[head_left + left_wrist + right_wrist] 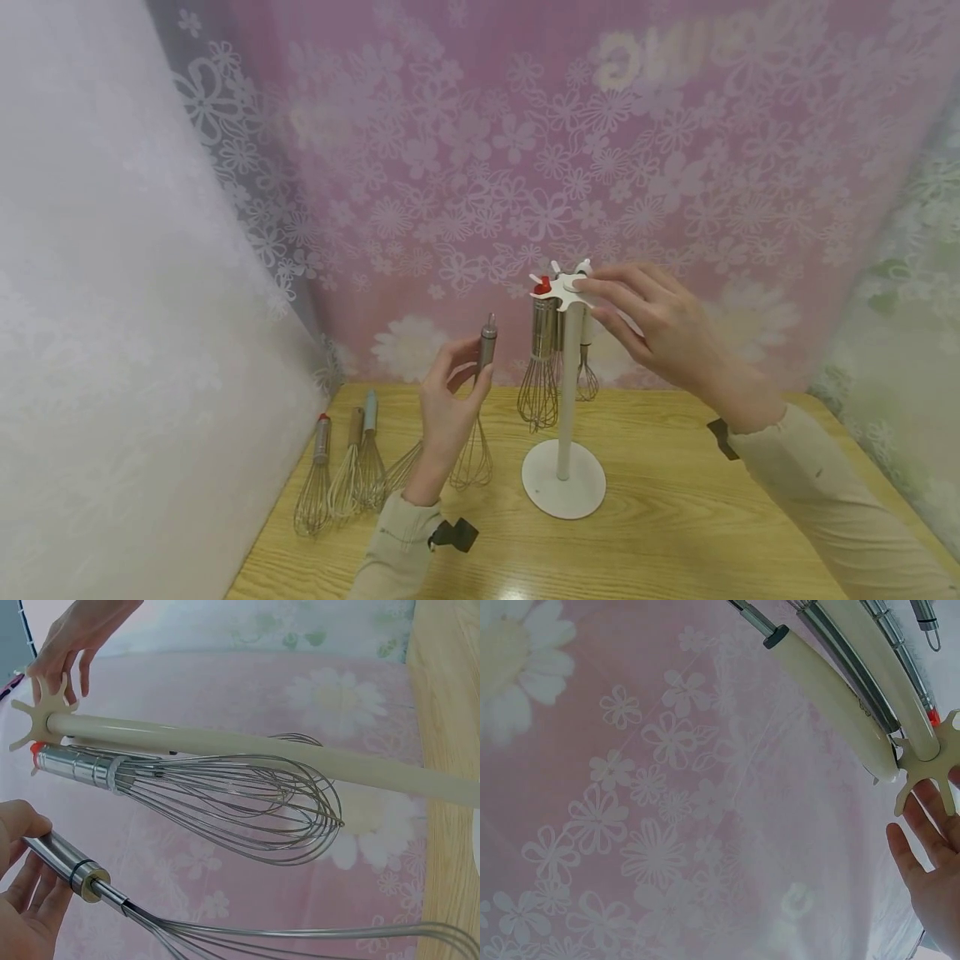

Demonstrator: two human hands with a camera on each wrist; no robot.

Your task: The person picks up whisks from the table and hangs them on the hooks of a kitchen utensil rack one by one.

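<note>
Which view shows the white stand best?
Head view: the stand shows nearly whole, base to hooked top. The left wrist view has top and pole but little base; the right wrist view, only part of its top and pole.

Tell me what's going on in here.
A person's left hand holds a metal-handled whisk by its handle, wires downward, beside a white stand and apart from it. The right hand touches the stand's hooked top. At least three hanging whisks are on the stand, one red-tipped, and more loose whisks lie on the wooden table to the left.
</note>
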